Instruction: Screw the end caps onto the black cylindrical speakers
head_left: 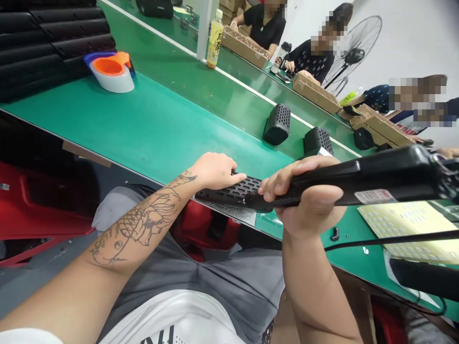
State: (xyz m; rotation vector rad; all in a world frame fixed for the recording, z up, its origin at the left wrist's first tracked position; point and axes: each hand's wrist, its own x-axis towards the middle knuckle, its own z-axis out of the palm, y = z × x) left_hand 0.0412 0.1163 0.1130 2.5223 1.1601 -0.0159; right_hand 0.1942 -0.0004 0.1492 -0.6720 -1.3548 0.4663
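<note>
My right hand (308,200) is wrapped around a black electric screwdriver (380,177), which lies nearly level with its tip toward the left. That tip meets the end of a black perforated housing (236,191) at the table's near edge. Over the housing's left part rests my left hand (217,172), gripping it with the thumb along the top; its other fingers are partly hidden. A small black part (335,234) lies to the right of my right wrist.
Two more black perforated housings (278,124) stand further back on the green table (143,129). At left are stacked black pieces (53,43) and a tape dispenser (113,71). A yellow sticker sheet (412,224) and a cable (394,239) lie at right. Co-workers sit across, beside a bottle (215,43).
</note>
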